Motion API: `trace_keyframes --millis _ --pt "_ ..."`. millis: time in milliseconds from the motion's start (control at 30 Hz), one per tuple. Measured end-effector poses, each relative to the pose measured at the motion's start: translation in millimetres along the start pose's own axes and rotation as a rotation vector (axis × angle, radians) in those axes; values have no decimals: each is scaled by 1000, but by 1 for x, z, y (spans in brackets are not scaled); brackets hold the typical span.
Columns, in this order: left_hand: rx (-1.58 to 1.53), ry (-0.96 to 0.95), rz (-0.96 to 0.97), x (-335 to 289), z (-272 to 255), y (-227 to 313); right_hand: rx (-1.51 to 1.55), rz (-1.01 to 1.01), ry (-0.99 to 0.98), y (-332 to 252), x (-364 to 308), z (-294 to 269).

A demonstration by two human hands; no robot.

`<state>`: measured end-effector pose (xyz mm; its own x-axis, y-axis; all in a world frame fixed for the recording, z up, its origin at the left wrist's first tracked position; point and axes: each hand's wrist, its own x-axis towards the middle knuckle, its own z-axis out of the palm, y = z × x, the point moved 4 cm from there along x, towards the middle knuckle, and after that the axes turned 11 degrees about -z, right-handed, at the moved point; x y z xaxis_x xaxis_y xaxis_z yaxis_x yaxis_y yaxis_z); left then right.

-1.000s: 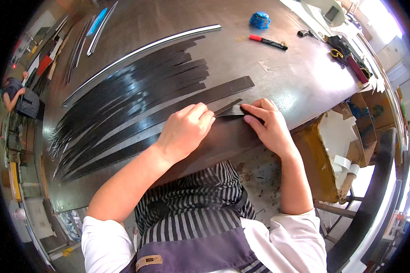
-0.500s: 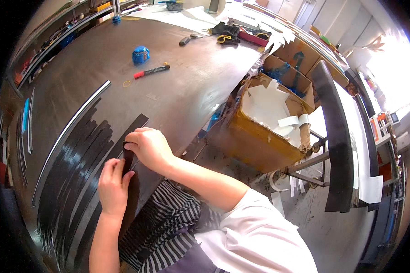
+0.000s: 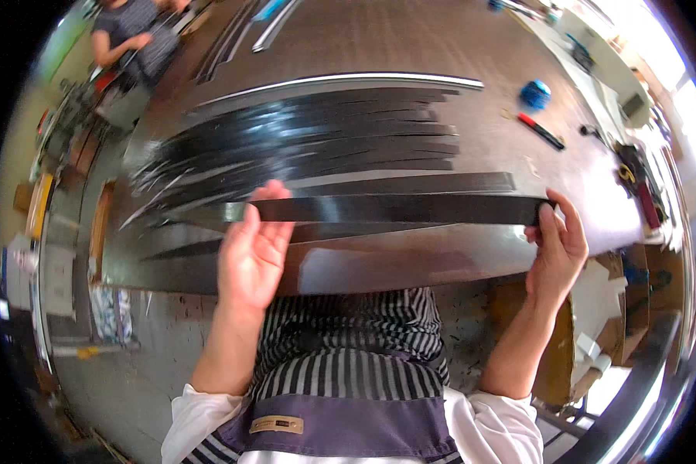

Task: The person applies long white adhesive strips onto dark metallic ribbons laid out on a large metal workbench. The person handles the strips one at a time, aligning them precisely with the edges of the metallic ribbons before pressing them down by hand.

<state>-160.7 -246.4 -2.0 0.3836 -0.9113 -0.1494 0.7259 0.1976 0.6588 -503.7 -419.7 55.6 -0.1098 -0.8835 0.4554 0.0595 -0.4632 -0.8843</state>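
Note:
A long black strip [image 3: 402, 209] is stretched level between my two hands over the near part of the table. My right hand [image 3: 557, 243] pinches its right end between thumb and fingers. Palm up, my left hand [image 3: 254, 259] has the strip lying across its fingers, with the thumb against it. Just behind it another black strip [image 3: 487, 182] lies flat on the table. Many more black strips [image 3: 348, 127] are spread side by side farther back, overlapping toward their left ends.
A long silvery bar [image 3: 363, 77] borders the strips on the brown table [image 3: 363, 261]. A blue roll [image 3: 535, 94] and a red-capped marker [image 3: 541, 131] lie at the right. A cardboard box [image 3: 553, 356] stands below the table's right end. Another person [image 3: 135, 39] is at the far left.
My hands were close together on a black strip; now they are wide apart with a strip stretched between them. The view has turned to face the table squarely.

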Motion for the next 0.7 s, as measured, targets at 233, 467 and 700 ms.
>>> trace_keyframes --millis 233,467,700 --pt "402 595 539 -76 -98 116 -187 37 -143 61 -23 -29" --pt "1406 1302 682 -113 -140 89 -784 -325 -272 58 -36 -8" --pt "1733 1008 832 -111 -92 85 -823 -410 -333 66 -31 -18"
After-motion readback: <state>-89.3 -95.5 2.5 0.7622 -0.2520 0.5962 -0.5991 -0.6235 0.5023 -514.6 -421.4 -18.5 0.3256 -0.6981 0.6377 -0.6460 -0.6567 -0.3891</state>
